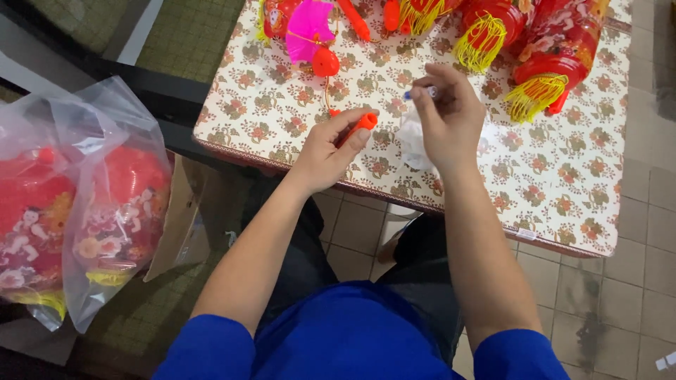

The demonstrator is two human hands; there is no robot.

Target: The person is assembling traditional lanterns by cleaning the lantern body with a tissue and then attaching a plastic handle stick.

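Left hand (331, 149), forearm extended toward 1 o'clock, fingers curled around an orange stick (359, 127) above the near edge of the floral desk (563, 190). Right hand (447, 119), at 3 o'clock of the left, wrist bent, fingertips pinching a small blue-tipped piece (421, 92) over a clear plastic bag (412, 144).

Floral-clothed table (563, 183) carries red tasselled lanterns (556, 63).

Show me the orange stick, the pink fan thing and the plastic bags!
orange stick (363, 124), head view, on its end past the left hand's fingers.
pink fan (308, 28), head view, on its middle.
plastic bags (105, 211), head view, on the right bag's front.
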